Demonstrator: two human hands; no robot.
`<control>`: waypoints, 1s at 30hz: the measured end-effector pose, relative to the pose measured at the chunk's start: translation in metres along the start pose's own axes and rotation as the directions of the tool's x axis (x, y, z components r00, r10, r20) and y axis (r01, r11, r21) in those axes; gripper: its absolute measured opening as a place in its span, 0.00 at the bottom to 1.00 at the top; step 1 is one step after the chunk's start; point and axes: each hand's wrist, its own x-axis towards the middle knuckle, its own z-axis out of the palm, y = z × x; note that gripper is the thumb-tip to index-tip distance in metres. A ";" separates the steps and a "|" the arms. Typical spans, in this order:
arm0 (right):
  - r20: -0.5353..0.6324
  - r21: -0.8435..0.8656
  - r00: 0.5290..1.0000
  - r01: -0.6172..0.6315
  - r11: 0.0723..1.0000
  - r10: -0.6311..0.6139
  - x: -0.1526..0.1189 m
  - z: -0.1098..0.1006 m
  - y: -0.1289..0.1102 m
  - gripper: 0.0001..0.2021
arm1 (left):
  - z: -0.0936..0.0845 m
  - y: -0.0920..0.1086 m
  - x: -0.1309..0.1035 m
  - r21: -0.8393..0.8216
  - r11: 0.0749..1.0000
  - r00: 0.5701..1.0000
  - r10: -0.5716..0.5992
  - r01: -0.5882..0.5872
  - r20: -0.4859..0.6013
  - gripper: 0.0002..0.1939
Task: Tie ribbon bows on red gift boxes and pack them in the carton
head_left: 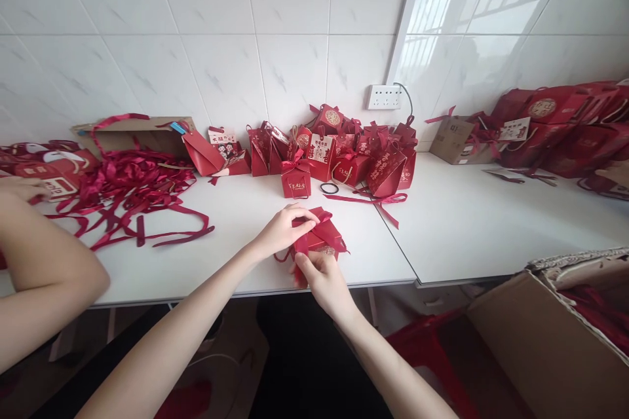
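Observation:
A small red gift box (330, 234) with a red ribbon bow on top sits at the table's front edge. My left hand (285, 229) reaches in from the left, its thumb and fingers pinching the ribbon at the bow. At the front of the box, my right hand (322, 275) is closed on a ribbon (301, 245) strip between thumb and fingers. Just behind stands a finished-looking small red box (296, 182) with gold writing and a bow. A black ring (329, 188) lies beside it.
Red boxes (388, 170) crowd the wall side. Left are a ribbon heap (142, 183), an open carton (170, 137) and another person's arm (44, 255). Right are a small carton (452, 141), scissors (504, 176), red bags (555, 111) and a big cardboard box (521, 327).

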 end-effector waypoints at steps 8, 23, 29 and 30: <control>0.022 -0.218 1.000 0.016 0.976 -0.011 -0.019 -0.018 0.008 0.21 | 0.000 -0.004 0.001 -0.011 1.000 1.000 0.012 -0.012 0.029 0.10; -0.152 -0.661 0.984 -0.035 0.750 -0.088 0.062 -0.079 -0.054 0.27 | 0.001 -0.008 -0.026 -0.184 0.898 0.831 -0.439 0.399 -0.340 0.22; -0.140 -0.656 0.982 0.004 0.755 -0.128 0.065 -0.063 -0.035 0.22 | 0.010 -0.001 -0.026 -0.181 0.893 0.836 -0.449 0.411 -0.317 0.21; -0.149 -0.646 0.978 0.018 0.763 -0.149 0.061 -0.064 -0.032 0.21 | 0.012 0.000 -0.029 -0.184 0.897 0.833 -0.442 0.402 -0.334 0.20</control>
